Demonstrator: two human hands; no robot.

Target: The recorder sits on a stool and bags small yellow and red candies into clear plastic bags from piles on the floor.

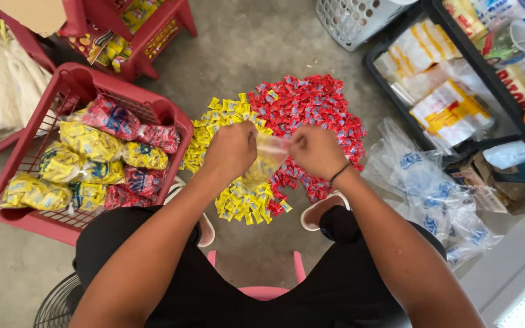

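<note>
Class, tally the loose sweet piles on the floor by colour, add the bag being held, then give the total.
Pile of yellow wrapped sweets: 1
Pile of red wrapped sweets: 1
Small clear plastic bag, held by left hand and right hand: 1
Total: 3

Just one view here, a head cam looking pretty much straight down from above a seated person's lap at the concrete floor [262, 48]. It sits close, so the forearms run up from the bottom edge and fill the lower half. The top of the frame faces away from the person. A red basket [44, 228] edges the left side, a black crate [396, 115] the right.
</note>
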